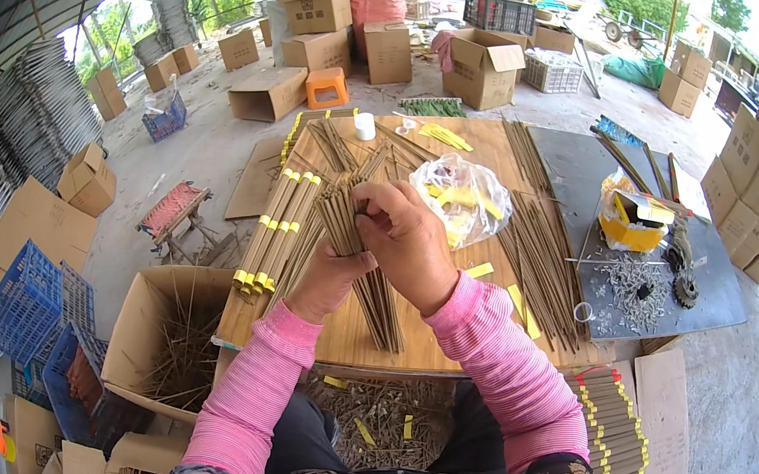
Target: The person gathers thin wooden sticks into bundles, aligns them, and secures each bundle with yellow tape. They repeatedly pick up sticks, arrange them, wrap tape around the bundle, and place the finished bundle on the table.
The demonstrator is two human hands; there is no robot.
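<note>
Brown sticks fill our left hand, curled snugly round them — our right hand arches beside their tops, fingers bent inward, gripping what we cannot tell.

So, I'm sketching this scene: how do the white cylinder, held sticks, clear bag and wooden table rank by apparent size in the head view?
1. Wooden table
2. Held sticks and clear bag: too close to rank, since the sticks are partly hidden
3. White cylinder
</note>
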